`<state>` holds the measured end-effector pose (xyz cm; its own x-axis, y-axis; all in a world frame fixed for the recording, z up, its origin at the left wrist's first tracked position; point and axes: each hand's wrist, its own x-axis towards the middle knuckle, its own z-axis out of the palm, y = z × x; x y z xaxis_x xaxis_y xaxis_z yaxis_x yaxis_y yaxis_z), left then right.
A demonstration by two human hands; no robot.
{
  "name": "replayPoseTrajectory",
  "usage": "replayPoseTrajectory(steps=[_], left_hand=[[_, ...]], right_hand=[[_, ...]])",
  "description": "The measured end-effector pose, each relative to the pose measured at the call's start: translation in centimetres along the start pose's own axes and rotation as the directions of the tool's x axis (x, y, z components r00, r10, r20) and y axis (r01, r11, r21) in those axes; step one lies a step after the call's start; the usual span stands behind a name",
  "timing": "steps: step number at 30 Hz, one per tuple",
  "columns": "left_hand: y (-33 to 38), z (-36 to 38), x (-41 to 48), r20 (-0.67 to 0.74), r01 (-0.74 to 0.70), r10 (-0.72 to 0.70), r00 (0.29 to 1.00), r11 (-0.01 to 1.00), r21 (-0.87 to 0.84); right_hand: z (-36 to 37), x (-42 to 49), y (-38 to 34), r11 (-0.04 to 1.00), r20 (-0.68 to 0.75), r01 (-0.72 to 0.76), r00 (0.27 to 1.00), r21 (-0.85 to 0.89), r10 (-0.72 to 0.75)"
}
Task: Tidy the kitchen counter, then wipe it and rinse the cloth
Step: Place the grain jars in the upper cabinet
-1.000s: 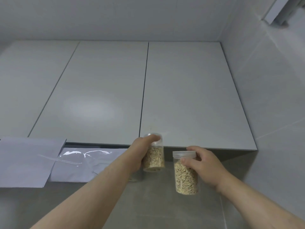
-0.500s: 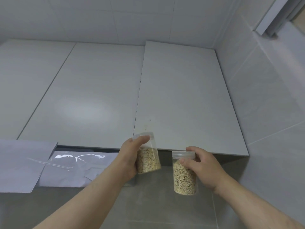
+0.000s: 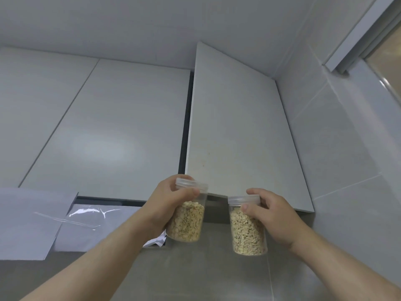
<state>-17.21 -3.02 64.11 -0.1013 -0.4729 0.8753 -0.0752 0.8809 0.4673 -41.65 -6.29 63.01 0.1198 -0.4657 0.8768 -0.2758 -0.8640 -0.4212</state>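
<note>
I am looking up at white wall cabinets. My left hand [image 3: 167,205] grips a clear jar of oat flakes [image 3: 187,222] near its lid, and its fingertips are at the bottom edge of the right cabinet door [image 3: 236,135]. That door stands ajar, with a dark gap along its left side. My right hand [image 3: 275,216] holds a second clear jar of grain [image 3: 247,233] by its lid and upper wall, just below the door's bottom edge. Both jars are upright with their lids on.
The left cabinet door [image 3: 112,131] is closed. A range hood [image 3: 28,222] covered in white film and clear plastic juts out at lower left. A tiled wall [image 3: 347,148] runs close on the right, with a window frame [image 3: 355,35] at the top right.
The right cabinet door has swung out from closed to ajar, pulled by my left hand's fingers while holding its jar. Both jars sit slightly lower in view.
</note>
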Motion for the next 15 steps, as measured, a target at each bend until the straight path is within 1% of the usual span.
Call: replayPoseTrajectory(steps=[4,8,12,15], left_hand=[[0.9,0.3,-0.5,-0.003,-0.015,0.015,1.0,0.999,-0.05],[2.5,0.9,-1.0,0.002,-0.024,0.024,1.0,0.998,-0.051],[4.5,2.2,-1.6,0.016,-0.026,0.027,1.0,0.998,-0.054],[5.9,3.4,-2.0,0.004,-0.03,0.03,1.0,0.998,-0.061]], right_hand=[[-0.2,-0.7,-1.7,1.0,-0.034,0.013,0.999,-0.002,-0.014],[-0.8,-1.5,-3.4,1.0,-0.055,0.005,0.998,0.007,-0.005],[-2.3,-2.6,-5.0,0.999,-0.046,-0.008,0.999,0.042,0.01],[-4.0,-3.5,-6.0,0.996,-0.002,-0.021,1.0,0.089,0.021]])
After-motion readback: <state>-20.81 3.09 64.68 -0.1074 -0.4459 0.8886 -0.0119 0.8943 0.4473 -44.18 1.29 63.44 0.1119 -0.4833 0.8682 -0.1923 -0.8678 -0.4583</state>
